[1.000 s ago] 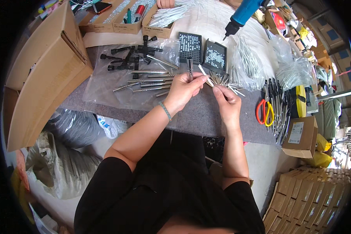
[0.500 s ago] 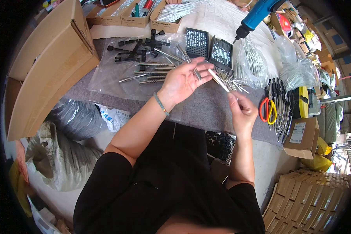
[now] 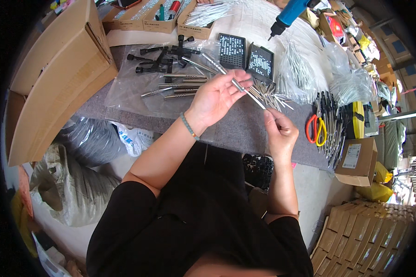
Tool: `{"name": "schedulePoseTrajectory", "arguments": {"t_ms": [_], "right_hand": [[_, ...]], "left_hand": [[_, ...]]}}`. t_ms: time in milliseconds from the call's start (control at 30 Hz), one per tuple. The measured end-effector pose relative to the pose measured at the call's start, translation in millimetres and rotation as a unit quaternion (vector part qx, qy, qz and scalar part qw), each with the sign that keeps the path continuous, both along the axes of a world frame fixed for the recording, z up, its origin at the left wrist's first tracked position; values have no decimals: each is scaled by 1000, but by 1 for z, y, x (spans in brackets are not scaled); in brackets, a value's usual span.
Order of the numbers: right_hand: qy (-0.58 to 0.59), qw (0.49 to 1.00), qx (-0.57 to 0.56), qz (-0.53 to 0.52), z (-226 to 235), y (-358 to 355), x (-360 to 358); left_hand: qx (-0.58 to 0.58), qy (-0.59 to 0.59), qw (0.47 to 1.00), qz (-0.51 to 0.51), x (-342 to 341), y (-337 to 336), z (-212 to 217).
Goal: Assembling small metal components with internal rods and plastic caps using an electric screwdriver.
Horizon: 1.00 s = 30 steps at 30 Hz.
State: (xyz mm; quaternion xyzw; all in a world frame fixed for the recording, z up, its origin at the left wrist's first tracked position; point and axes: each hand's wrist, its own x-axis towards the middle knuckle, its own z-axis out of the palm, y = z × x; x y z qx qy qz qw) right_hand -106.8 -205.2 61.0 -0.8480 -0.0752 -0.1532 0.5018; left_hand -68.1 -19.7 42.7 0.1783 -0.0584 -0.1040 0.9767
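Observation:
Palm up, my left hand point(image 3: 213, 99) has its fingers curled round a slotted metal tube point(image 3: 238, 85) that slants up to the left. My right hand point(image 3: 281, 134) pinches a thin pale metal rod point(image 3: 256, 100) between thumb and fingers. The rod's far end meets the tube's near end; whether it is inside cannot be made out. Behind my left hand, more slotted metal tubes point(image 3: 185, 76) and black T-shaped fittings point(image 3: 159, 60) lie on clear plastic. Several short metal rods point(image 3: 275, 96) lie loose beyond my right hand.
Two black trays point(image 3: 232, 50) with small pale pieces stand behind my hands. A blue power driver point(image 3: 286, 19) hangs above. Scissors with red and yellow handles point(image 3: 322, 134) lie at right. Bagged rods point(image 3: 298, 74) sit behind them. A tall cardboard box point(image 3: 60, 78) stands left.
The rod in my right hand has moved against the tube's near end, with my right hand slightly lower and further left. The hanging driver has swung left.

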Motion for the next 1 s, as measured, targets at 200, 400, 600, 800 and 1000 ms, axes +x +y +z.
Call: {"name": "schedulePoseTrajectory", "arguments": {"t_ms": [200,400,600,800,1000], "right_hand": [[-39,998,-52,12,0,22,5],[-8,971,-229,75,-4,32,13],[31,976,-179,120,-14,30,16],[-72,958,-230,158,-36,-13,16],[-66,974,-185,114,-36,-6,5]], "left_hand": [[84,-29,996,-8,-11,-4,-17],[171,7,983,61,-19,-4,-20],[270,-11,962,46,-20,-11,-37],[278,12,959,47,-18,-11,-43],[217,18,976,1,-21,-13,-38]]}}
